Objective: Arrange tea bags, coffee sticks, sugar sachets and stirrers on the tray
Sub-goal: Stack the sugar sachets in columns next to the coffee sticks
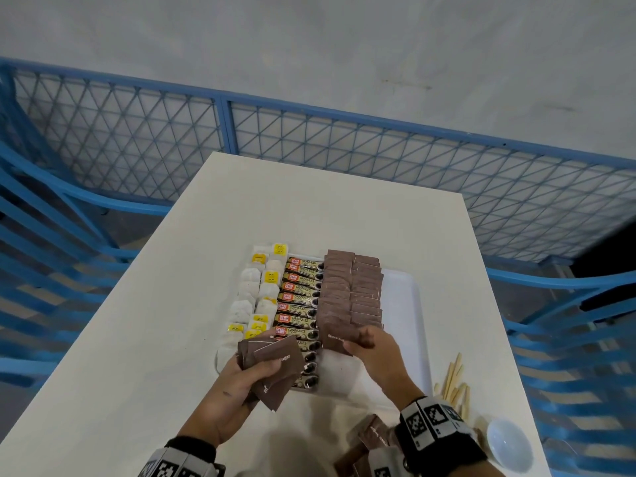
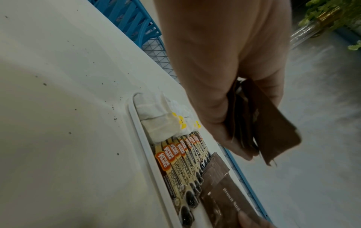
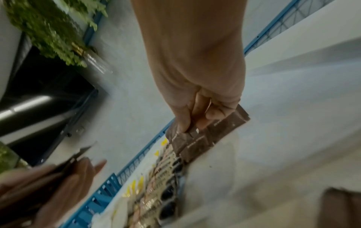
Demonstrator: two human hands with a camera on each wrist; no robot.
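A white tray (image 1: 409,297) on the table holds columns of tea bags (image 1: 256,294), coffee sticks (image 1: 299,297) and brown sugar sachets (image 1: 351,290). My left hand (image 1: 241,376) grips a fanned stack of brown sugar sachets (image 1: 275,366) above the tray's near left corner. My right hand (image 1: 371,346) pinches one brown sugar sachet (image 1: 339,337) at the near end of the sachet columns; the right wrist view shows that pinched sachet (image 3: 222,128) over the row. The stack (image 2: 273,131) shows in the left wrist view too.
Wooden stirrers (image 1: 456,380) lie on the table right of the tray. A small white bowl (image 1: 509,445) sits at the near right corner. More loose sachets (image 1: 371,435) lie near my right wrist. A blue mesh fence (image 1: 309,139) surrounds the table.
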